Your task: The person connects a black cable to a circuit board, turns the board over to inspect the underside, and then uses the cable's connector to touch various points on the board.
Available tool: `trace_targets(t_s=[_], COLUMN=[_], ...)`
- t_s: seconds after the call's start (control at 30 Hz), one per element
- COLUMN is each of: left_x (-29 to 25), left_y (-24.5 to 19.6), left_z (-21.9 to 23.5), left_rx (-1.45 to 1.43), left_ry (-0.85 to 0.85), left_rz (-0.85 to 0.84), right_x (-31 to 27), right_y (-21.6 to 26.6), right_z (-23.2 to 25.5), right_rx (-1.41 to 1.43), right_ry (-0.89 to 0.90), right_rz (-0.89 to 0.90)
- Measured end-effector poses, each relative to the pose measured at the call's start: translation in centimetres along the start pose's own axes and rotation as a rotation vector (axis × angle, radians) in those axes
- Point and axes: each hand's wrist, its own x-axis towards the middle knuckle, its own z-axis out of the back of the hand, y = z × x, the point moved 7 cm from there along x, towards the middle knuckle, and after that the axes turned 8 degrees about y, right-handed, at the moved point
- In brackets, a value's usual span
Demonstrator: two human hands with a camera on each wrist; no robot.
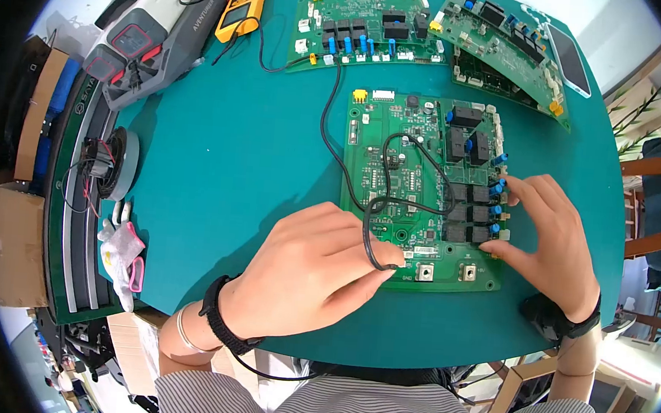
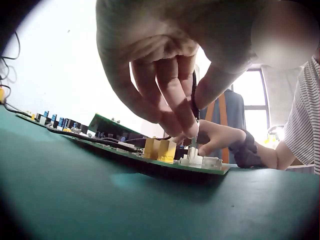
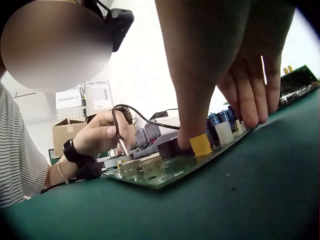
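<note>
**Left hand (image 1: 307, 263) pinches a black cable (image 1: 336, 145) over a green circuit board (image 1: 362, 158); right hand (image 1: 550, 231) rests at the board's edge**

The green circuit board lies flat on the teal tabletop (image 1: 232, 168), a little right of the centre of the frame. At its lower edge, the left hand has a clenched pinch on the black cable between thumb and fingers. The right wrist view shows a metal tip (image 3: 123, 146) pointing down from that pinch, close to the pale blocks (image 3: 151, 162) on the board; whether it makes contact is too small to tell. The cable loops across the middle of the board and runs up towards the top centre.

The right hand is not clenched: its fingers are spread and slightly bent at the right edge of the board, beside the blue components (image 1: 497, 190) and the black relays (image 1: 457, 193). In the right wrist view its thumb is down beside a yellow connector (image 3: 201, 145).

At the upper centre lies a second board (image 1: 322, 16), and at the upper right two more boards (image 1: 475, 43) overlap, with a phone (image 1: 568, 60) just beside them. A yellow meter (image 1: 240, 13) and a grey device (image 1: 197, 25) are at the upper left. A glove (image 1: 119, 252) lies at the lower left, below a round grey part (image 1: 123, 163).
</note>
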Motion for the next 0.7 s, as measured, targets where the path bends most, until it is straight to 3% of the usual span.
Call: trace_targets(t_s=[0.3, 0.7], left_x=[0.0, -0.1], left_y=[0.1, 0.4], left_z=[0.0, 0.7], left_rx=[-0.044, -0.052], left_ry=[-0.029, -0.092], left_rz=[0.006, 0.041], right_x=[0.1, 0.2], right_y=[1.6, 2.3], right_z=[-1.0, -0.3], right_rx=[0.150, 0.018], right_ry=[0.101, 0.031], right_rz=[0.145, 0.162])
